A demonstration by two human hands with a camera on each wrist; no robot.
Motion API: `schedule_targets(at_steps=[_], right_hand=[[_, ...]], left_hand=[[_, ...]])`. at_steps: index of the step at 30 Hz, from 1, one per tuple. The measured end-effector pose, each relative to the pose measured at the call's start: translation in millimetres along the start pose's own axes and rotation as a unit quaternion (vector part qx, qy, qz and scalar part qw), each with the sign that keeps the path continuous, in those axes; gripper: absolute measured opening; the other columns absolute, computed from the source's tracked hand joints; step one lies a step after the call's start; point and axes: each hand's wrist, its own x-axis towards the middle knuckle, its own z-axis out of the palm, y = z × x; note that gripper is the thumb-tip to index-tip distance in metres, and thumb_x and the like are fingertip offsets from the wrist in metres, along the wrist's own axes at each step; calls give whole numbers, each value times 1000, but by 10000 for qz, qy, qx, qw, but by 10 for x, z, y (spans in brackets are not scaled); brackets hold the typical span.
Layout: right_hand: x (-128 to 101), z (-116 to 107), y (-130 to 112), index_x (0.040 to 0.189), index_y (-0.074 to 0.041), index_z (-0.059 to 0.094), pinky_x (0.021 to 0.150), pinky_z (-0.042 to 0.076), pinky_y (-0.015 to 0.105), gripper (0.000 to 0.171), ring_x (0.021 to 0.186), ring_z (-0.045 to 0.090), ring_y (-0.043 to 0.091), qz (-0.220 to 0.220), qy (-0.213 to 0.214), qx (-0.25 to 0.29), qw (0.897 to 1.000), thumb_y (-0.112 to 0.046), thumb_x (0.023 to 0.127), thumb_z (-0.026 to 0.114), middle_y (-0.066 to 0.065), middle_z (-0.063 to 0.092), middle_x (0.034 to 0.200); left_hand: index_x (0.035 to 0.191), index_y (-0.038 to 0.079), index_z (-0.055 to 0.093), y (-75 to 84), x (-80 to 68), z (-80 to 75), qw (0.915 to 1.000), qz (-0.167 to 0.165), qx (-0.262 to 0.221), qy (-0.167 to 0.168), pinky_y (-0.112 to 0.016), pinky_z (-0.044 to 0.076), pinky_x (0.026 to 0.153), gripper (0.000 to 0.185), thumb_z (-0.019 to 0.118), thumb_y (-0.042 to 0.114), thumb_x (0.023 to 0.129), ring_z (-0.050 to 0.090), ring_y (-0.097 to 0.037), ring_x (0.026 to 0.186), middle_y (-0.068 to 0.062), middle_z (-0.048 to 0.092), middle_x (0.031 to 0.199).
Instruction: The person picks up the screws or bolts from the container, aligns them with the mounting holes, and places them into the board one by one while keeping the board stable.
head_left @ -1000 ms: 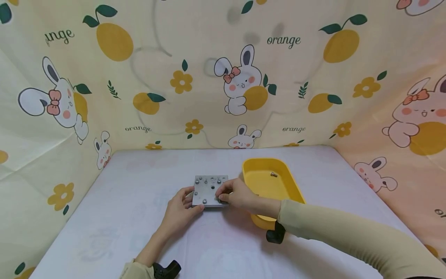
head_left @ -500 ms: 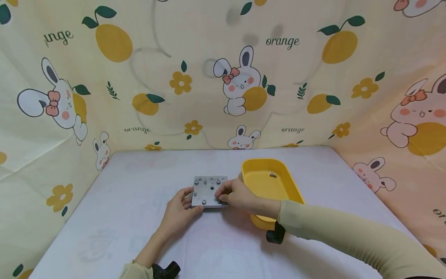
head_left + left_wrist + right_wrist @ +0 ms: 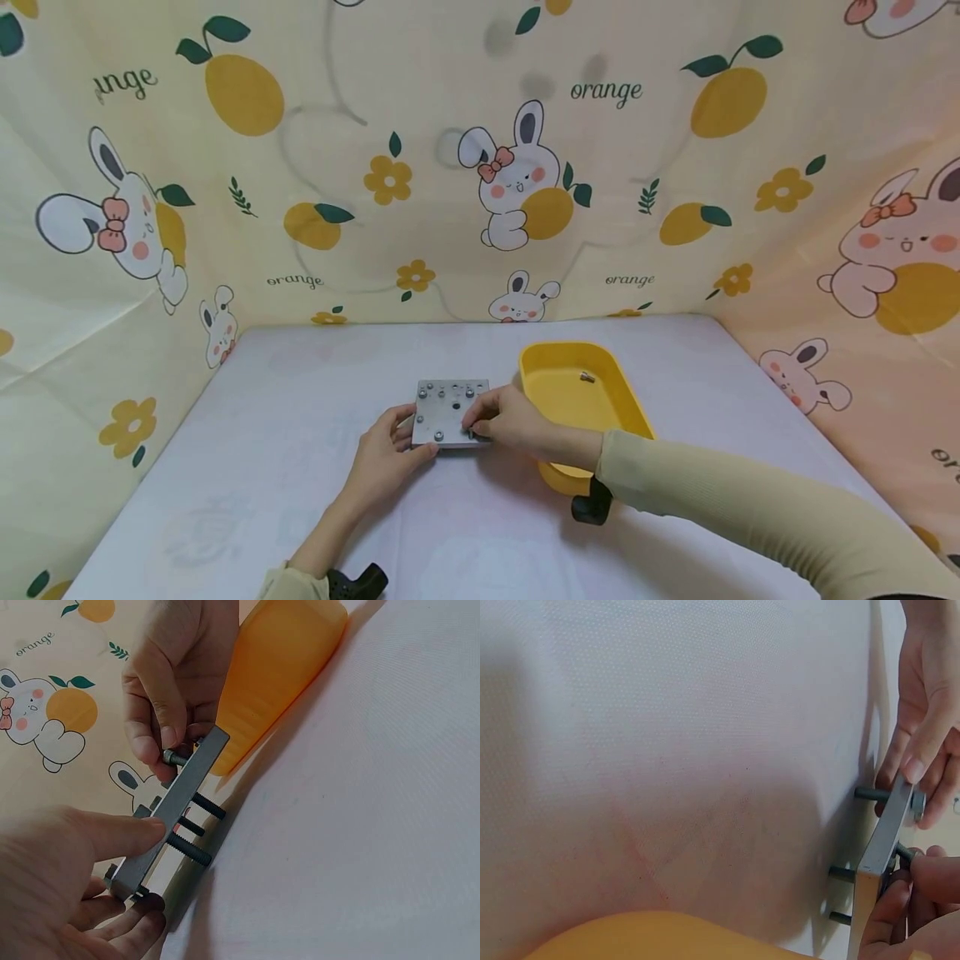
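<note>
A silver metal plate [image 3: 442,418] with several holes and bolts is held a little above the table, its bolt shanks poking out underneath in the left wrist view. My left hand [image 3: 384,450] grips its left side, the thumb pressing the front edge and fingers beneath. At the front right part of the plate, my right hand [image 3: 513,419] pinches a bolt [image 3: 175,757] between thumb and fingers. That bolt's shank meets the plate's upper face in the right wrist view; how deep it sits in a hole is hidden by the fingers.
A yellow tray [image 3: 531,357] stands just right of the plate, partly under my right forearm. One loose bolt [image 3: 587,377] lies in it near the back. The white table [image 3: 300,375] ends at a printed cloth backdrop [image 3: 420,233].
Both hands and the plate keep nearly the same place. The right fingers have shifted only slightly around the bolt, which stays pinched.
</note>
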Motion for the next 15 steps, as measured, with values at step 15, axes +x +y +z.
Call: schedule_targets(at_steps=[15], right_hand=[[-4, -2, 18, 87, -9, 74, 66, 48, 28, 20, 81, 55, 20, -90, -8, 57, 9999, 10, 85, 68, 1, 67, 89]], left_hand=[[138, -2, 46, -6, -1, 9, 9999, 110, -101, -17, -30, 55, 86, 67, 81, 7, 81, 62, -34, 112, -26, 58, 128]])
